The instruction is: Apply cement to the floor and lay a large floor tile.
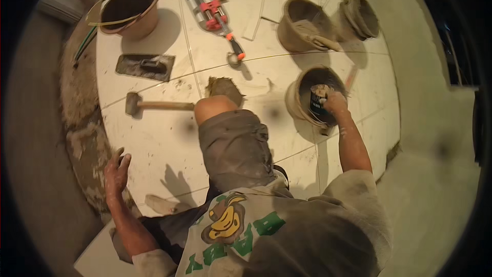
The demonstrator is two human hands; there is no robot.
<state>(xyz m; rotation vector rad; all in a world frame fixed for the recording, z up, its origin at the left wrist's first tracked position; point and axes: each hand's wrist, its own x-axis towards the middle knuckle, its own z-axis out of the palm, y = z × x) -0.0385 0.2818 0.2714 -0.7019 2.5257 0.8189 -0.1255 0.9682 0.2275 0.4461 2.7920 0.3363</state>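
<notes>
My right hand (pixel 335 103) is closed around a dark can (pixel 318 106) with pale lettering and light, wet-looking material at its top. The can is held in the mouth of a grey-brown bucket (pixel 293 101); the bottom of the bucket is hidden. Away to the left, my left hand (pixel 117 172) hangs above the floor's edge with its fingers apart, holding nothing. A mallet (pixel 166 105) with a wooden handle lies beyond it, its handle end reaching toward my bent knee. A rough grey lump (pixel 225 89) shows just past that knee.
On the white tiled floor (pixel 246 149) lie a flat trowel (pixel 146 66) and a red-and-silver tile cutter (pixel 210 13). A large bucket (pixel 134 18) stands far left. Another bucket (pixel 300 33) holding grey material and stacked buckets (pixel 359 16) stand far right, near the wall (pixel 410 123).
</notes>
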